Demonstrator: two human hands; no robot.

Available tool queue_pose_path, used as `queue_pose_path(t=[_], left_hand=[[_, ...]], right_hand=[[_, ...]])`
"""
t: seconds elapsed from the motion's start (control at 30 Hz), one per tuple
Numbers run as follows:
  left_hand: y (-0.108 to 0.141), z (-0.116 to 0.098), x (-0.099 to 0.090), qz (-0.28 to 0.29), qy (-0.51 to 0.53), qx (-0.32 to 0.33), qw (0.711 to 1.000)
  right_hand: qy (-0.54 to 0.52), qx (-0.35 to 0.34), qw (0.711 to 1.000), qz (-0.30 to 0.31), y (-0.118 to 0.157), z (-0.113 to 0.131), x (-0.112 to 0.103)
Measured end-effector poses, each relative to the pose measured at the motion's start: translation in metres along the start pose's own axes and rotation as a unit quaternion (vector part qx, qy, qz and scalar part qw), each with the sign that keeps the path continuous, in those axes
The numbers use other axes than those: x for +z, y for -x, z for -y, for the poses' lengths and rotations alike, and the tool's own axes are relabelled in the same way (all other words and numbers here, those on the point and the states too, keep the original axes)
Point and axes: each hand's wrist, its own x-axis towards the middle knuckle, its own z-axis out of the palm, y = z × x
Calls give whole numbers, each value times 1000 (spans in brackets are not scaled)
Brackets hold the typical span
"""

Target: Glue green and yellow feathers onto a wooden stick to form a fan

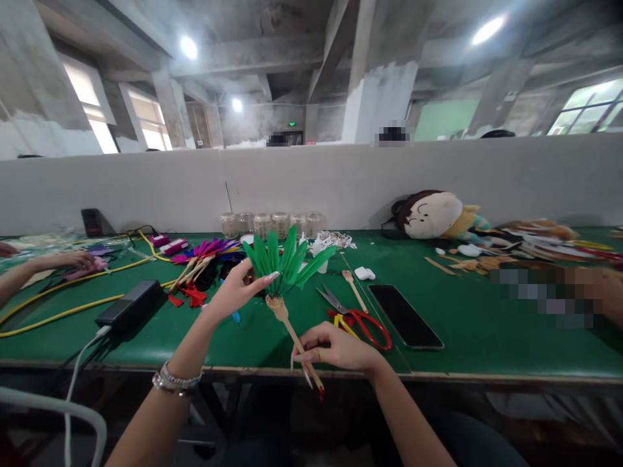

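A fan of green feathers (287,259) spreads from the top of a pale wooden handle (293,335), which tilts down to the right and has red at its lower end. My left hand (238,285) is at the left side of the feathers, its thumb across their lower part and its other fingers partly hidden behind them. My right hand (328,350) pinches the handle near its lower end, over the table edge. Red-handled scissors (357,319) lie partly open to the right, near a small wooden stick (356,292).
On the green table (467,331) lie a phone (405,316), a white case (365,273), colourful feather fans (209,253), a black adapter (129,303) and yellow cables. Jars (263,225) and a plush doll (433,215) are behind. Other people's hands show at both sides.
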Motion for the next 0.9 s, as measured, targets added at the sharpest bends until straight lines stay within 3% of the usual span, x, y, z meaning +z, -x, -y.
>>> queue_pose_path(t=[0.1,0.23,0.53,0.73,0.9], left_hand=[[0,3,5,21,38,0,999],[3,5,15,81,152,-53,984],[7,-6,29,78,266,-105,955],[7,-4,30,91,323,-116,935],[9,-4,29,159,311,-105,931]], right_hand=[[4,6,1000,-1,-1,-2,0],[9,13,1000,-6,-2,-2,1],[-8,25,1000,-1,-1,0,3],[-11,24,1000,-5,-1,1,3],[2,16,1000,-2,-1,0,3]])
